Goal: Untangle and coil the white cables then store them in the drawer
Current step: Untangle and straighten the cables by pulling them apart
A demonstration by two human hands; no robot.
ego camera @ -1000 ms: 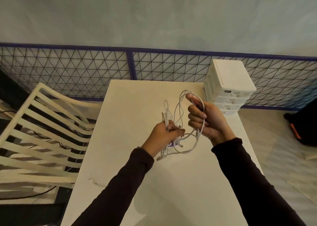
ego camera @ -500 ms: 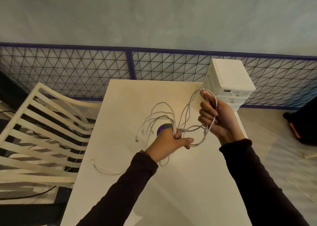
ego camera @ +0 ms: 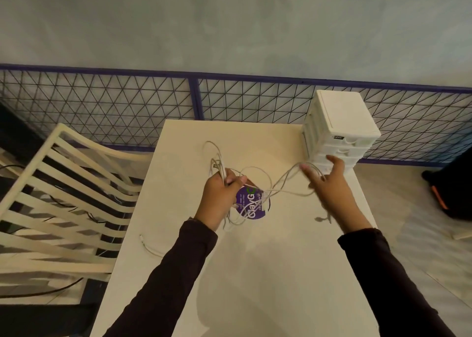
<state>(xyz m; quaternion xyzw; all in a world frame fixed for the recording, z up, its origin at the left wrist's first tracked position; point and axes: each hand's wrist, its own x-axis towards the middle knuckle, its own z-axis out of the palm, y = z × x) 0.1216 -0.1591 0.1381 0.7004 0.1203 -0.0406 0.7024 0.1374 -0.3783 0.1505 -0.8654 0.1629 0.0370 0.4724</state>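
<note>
The two hands have moved apart since half a second ago, and the tangle is now pulled out wide between them. The right hand was closed round a loop then. Now its fingers are straight and spread, and a few strands only lie over them. The picture is blurry there.

The left hand has its fingers curled tight round a bunch of the white cables. Some ends stick up above these fingers, and loops hang down below them, just over the surface. More strands run across from the left fingers to the right fingers.

There are two hands. The cables are too mixed up to count. One loose cable lies flat on the surface, below and to the left of the left fingers. One round purple sticker is stuck on the surface, just under the hanging loops.

One white drawer box stands just behind the right fingers, and all its drawers look closed. One slatted chair stands far to the left of the left fingers.
</note>
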